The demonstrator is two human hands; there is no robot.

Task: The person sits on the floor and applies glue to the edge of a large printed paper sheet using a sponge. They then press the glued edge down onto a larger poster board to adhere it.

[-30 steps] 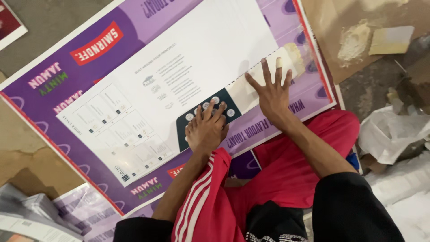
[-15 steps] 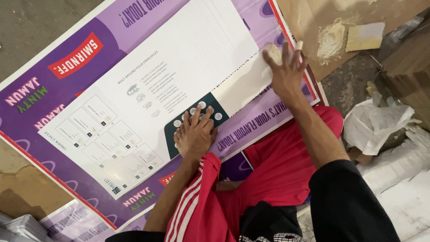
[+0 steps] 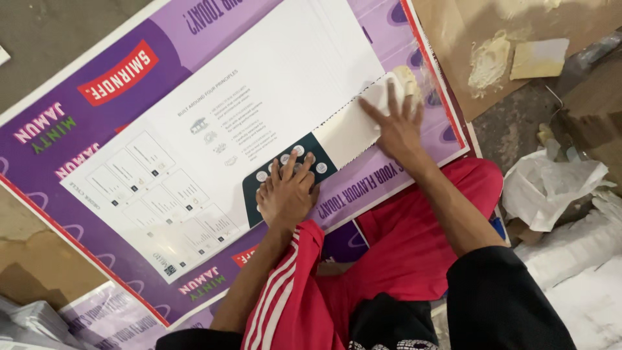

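In the head view, the right hand [image 3: 396,127] is found slightly lower than half a second ago, when it lay nearer the sheet's right end; the left hand [image 3: 286,192] is unchanged on the dark panel. The white printed sheet [image 3: 214,116] is spread over the purple poster [image 3: 97,84] at frame centre. A pale pad [image 3: 407,79] is partly hidden beneath the right fingers, and whether it is gripped cannot be told. Both hands are pressed flat, fingers spread wide, nothing clasped by the left. The forearms are extended from the lower frame over red trousers [image 3: 414,253].
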